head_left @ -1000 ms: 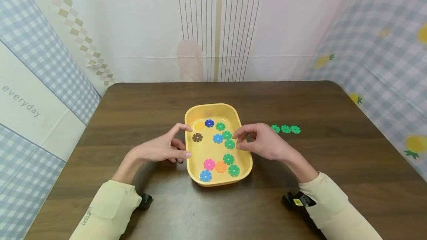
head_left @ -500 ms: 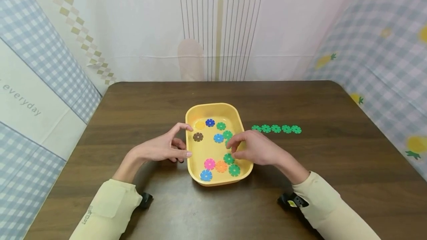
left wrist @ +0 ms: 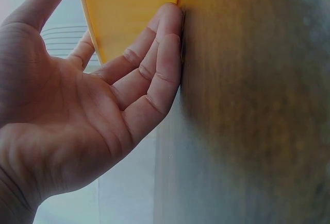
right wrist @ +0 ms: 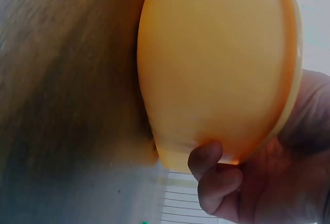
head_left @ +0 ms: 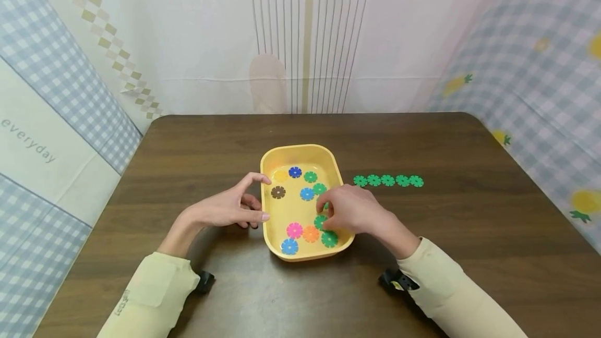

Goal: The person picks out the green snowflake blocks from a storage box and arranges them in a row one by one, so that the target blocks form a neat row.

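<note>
A yellow plastic tray (head_left: 281, 213) holds several notched snowflake discs. My left hand (head_left: 230, 207) grips its left side, thumb and index finger at the rim; in the left wrist view the other fingers lie curled along the outer wall (left wrist: 124, 18). My right hand (head_left: 354, 210) reaches over the right rim, thumb and index finger apart just above a green snowflake disc (head_left: 321, 222). Another green disc behind it is mostly hidden by those fingers. In the right wrist view, two curled fingers (right wrist: 219, 185) of this hand show outside the tray wall (right wrist: 216, 64).
Inside the tray are also a pink disc (head_left: 295, 230), an orange disc (head_left: 310, 233), a brown disc (head_left: 278, 192) and blue discs, including one near the front (head_left: 289, 246). On the brown table (head_left: 469, 213), right of the tray, several green discs (head_left: 387, 181) form a row.
My right hand has moved from the tray's right rim inward and toward me, over the green discs. The left end of the green row has come into sight. The left hand has stayed put.
</note>
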`<action>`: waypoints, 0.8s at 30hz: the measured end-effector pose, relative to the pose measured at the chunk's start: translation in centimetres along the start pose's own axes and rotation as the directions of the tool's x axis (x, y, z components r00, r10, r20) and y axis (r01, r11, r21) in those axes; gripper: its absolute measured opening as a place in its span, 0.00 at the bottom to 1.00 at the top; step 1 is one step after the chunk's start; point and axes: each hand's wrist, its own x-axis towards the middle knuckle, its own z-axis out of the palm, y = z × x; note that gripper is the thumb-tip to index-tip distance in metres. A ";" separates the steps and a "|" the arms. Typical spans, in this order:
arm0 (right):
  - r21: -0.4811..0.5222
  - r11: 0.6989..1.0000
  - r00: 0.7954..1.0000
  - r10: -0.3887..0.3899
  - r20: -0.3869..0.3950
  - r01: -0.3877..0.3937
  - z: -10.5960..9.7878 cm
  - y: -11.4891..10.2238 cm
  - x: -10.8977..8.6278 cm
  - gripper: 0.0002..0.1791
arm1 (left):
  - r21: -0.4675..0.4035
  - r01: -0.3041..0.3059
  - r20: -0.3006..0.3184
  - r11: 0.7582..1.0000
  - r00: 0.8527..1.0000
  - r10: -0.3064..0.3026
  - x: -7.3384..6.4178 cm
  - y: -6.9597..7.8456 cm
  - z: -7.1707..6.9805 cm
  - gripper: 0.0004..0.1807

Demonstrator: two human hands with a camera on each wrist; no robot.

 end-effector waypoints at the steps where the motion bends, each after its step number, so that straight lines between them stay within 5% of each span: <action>1: -0.018 1.000 1.000 0.011 0.001 -0.011 0.0 -0.1 0.0 0.13 | 0.001 -0.001 0.001 1.000 1.000 0.001 0.0 0.0 0.0 0.43; 24: -0.087 0.996 0.999 0.036 -0.007 -0.036 0.4 -0.6 0.3 0.11 | 0.006 -0.006 0.000 1.000 1.000 0.006 0.0 -0.1 0.0 0.43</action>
